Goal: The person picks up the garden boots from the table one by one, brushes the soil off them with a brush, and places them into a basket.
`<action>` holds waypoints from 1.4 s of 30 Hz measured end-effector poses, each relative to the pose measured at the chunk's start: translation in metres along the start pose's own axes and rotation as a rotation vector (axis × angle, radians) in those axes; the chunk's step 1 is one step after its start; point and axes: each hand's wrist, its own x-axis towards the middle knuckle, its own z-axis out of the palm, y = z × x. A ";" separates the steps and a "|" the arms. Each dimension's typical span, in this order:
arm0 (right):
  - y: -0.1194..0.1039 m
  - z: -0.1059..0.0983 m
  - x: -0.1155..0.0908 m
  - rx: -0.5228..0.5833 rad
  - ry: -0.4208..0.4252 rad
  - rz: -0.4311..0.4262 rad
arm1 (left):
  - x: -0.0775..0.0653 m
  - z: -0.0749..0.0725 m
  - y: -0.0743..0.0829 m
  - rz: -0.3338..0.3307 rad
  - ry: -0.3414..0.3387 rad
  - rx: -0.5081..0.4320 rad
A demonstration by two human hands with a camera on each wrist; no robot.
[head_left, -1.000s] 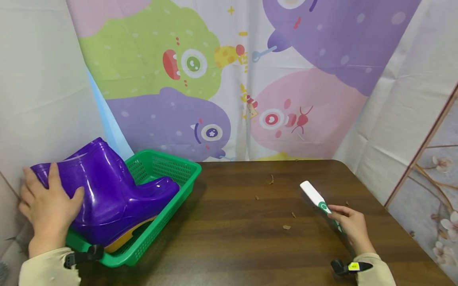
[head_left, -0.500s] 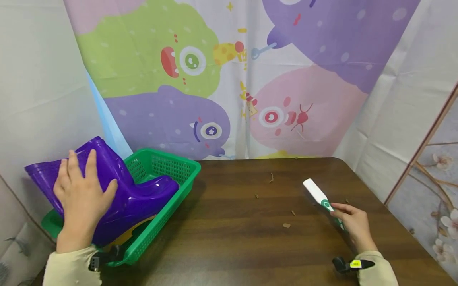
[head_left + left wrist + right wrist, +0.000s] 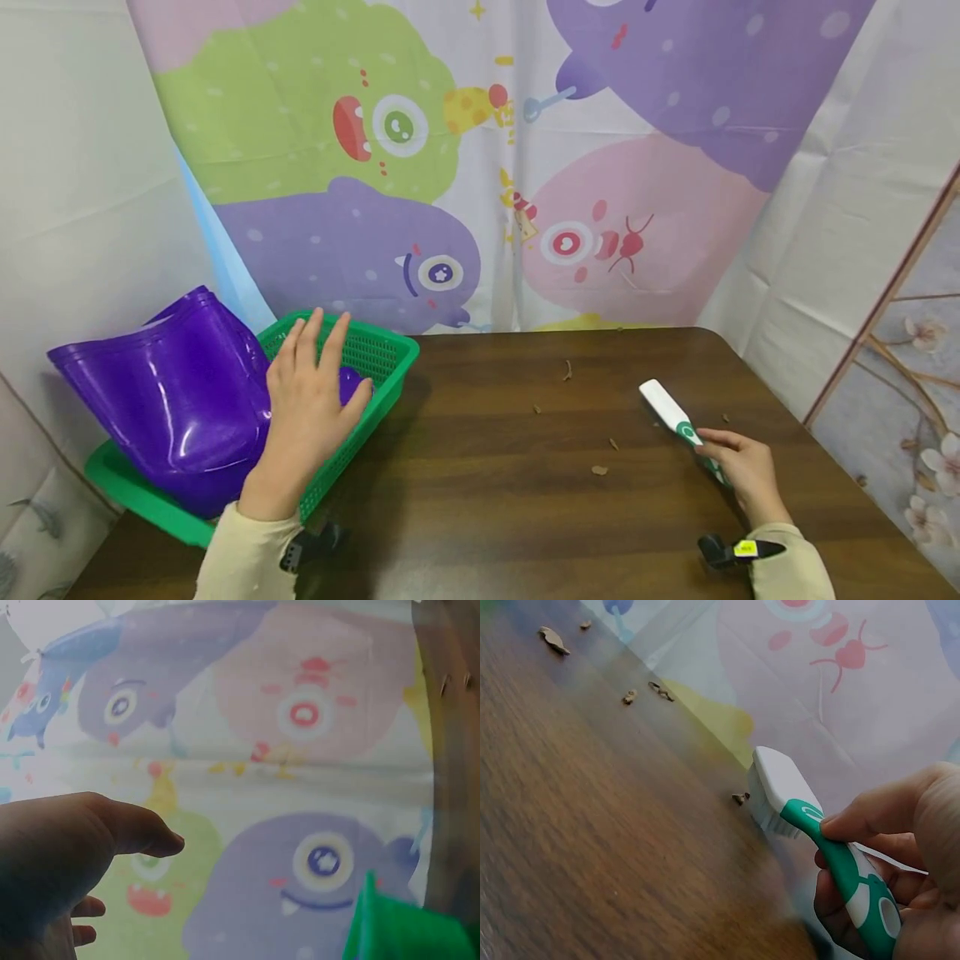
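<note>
My right hand (image 3: 742, 473) grips a white-and-green scrub brush (image 3: 844, 862) by its handle, its white bristles facing the table in the right wrist view. At the left, purple rain boots (image 3: 172, 400) lie on their side in a green plastic basket (image 3: 390, 392); how many is hard to tell, since the left hand covers part of them. My left hand (image 3: 306, 408) is raised in front of the basket with its fingers spread, holding nothing. The left wrist view shows its thumb (image 3: 146, 832) and a corner of the basket (image 3: 409, 930).
Several brown dry bits, such as a flat flake (image 3: 599, 471) and a thin curled piece (image 3: 567, 370), lie scattered on the dark wooden table (image 3: 480, 517). A cartoon-printed curtain (image 3: 360, 250) hangs along the back edge, with pale fabric at both sides.
My left hand has left the boot's shaft and moved right, across the boots to the basket's near side. The right hand with the brush has barely moved. The basket stays put.
</note>
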 end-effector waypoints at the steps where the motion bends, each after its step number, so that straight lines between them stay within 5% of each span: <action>1: 0.001 0.000 0.000 -0.008 -0.001 0.000 | 0.000 0.004 0.003 0.015 -0.002 -0.006; 10: 0.001 -0.004 0.003 -0.082 -0.009 0.022 | 0.001 0.039 0.030 0.082 -0.032 -0.061; 20: 0.000 -0.012 0.001 -0.165 -0.039 0.013 | -0.004 0.068 0.052 0.034 -0.112 -0.128; 42: 0.005 -0.015 0.001 -0.106 -0.127 -0.033 | -0.006 0.080 0.060 -0.045 -0.176 -0.202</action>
